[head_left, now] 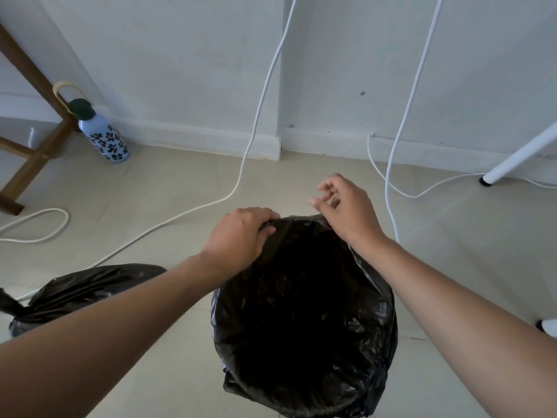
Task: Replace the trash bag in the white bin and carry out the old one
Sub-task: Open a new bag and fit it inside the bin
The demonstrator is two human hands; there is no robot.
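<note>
A fresh black trash bag [304, 315] lines the bin in the lower middle of the view and folds over its rim, so the white bin itself is hidden. My left hand [241, 233] is clenched on the bag's far left rim. My right hand [343, 206] hovers over the far right rim with its fingers loosely spread and curled, touching the bag at most with the heel of the hand. The old black trash bag [87, 292], tied at its neck, lies on the tiled floor at the lower left, partly behind my left forearm.
White cables [241, 173] trail down the wall and across the floor beyond the bin. A flowered water bottle [104, 135] stands by a wooden furniture leg [33, 152] at the left. A white table leg [512, 158] slants in at the right.
</note>
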